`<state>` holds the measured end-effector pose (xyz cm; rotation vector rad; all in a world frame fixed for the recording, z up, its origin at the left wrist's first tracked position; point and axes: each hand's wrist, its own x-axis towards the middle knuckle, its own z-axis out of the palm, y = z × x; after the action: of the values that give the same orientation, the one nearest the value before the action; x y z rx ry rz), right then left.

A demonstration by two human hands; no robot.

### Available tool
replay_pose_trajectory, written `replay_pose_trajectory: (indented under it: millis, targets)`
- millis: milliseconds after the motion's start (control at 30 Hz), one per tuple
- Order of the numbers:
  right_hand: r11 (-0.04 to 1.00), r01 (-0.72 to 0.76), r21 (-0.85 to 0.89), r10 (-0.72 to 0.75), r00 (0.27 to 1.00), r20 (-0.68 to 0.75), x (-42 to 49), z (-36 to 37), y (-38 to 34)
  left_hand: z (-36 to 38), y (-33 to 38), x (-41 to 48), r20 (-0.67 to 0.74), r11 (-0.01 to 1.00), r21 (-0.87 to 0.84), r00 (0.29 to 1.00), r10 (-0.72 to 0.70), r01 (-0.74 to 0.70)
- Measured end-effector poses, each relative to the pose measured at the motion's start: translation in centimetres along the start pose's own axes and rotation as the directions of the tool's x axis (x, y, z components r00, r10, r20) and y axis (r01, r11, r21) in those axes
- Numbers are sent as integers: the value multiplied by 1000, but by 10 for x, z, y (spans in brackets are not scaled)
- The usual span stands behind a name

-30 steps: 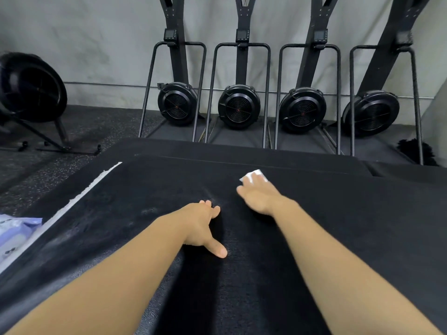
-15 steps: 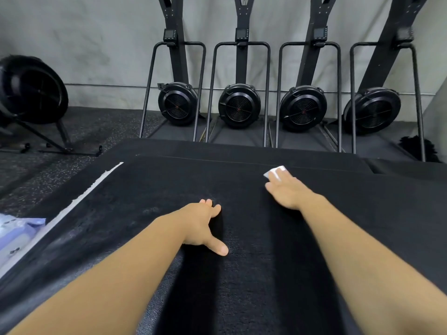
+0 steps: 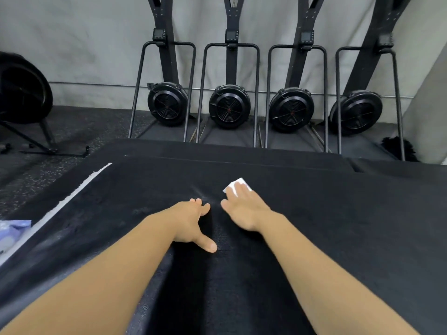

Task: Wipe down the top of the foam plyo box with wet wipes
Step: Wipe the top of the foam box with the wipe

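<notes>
Head view, looking down over both forearms. The box top fills the lower frame: black, napped, with a seam running across near the far edge.

My right hand lies palm down on it, a little right of centre. The fingers are straight and press flat on a white wipe, with nothing curled round it. A corner of the wipe sticks out past my fingertips toward the far edge.

My left hand is flat on the box just beside the right, not touching it. Fingers straight and together, thumb splayed back toward me, holding nothing.

Faint paler streaks show in the nap ahead of the two hands. Wet or dry, I cannot tell.

A ragged white strip runs along the left edge of the box. Beyond it, at the frame's left margin, is a pale purple pack, partly cut off, label unreadable.

Past the far edge is a dark speckled floor. Four black machines stand in a row against a grey wall, each with a round fan housing low down and a tube frame. At far left is a black wheel on a stand. At far right something dark and fuzzy lies on the floor; cannot tell what.
</notes>
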<state>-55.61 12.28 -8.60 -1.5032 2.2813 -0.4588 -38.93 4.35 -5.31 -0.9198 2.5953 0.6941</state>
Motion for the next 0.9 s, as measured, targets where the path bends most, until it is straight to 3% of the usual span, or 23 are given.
replay_pose_trajectory:
  millis: [133,233,433,567,667,800,900]
  targets:
    - [995,96,-22,-92,985,146,-17,16,-34,0,-2,0,-18,999,-44,1000,2,-3]
    - [992,126,-16,-123,984,129,-18,3,-24,1,-3,0,-8,999,-36,1000,6,-6]
    - [994,-96,-59,93,994,-49,-4,-36,55,0,-2,2,12,999,-48,1000,8,-8]
    - [960,-280,-22,279,958,-60,3,-58,96,0,-1,2,19,999,-38,1000,17,-17]
    - [939,-340,42,342,938,-50,4,-54,87,0,-1,3,21,999,-41,1000,21,-21]
    - [980,-198,-5,197,979,-42,-17,-20,33,0,-2,3,12,999,-33,1000,17,-17]
    - [995,-84,-49,86,995,49,-44,8,-10,1,-3,4,3,1000,-18,1000,5,-5]
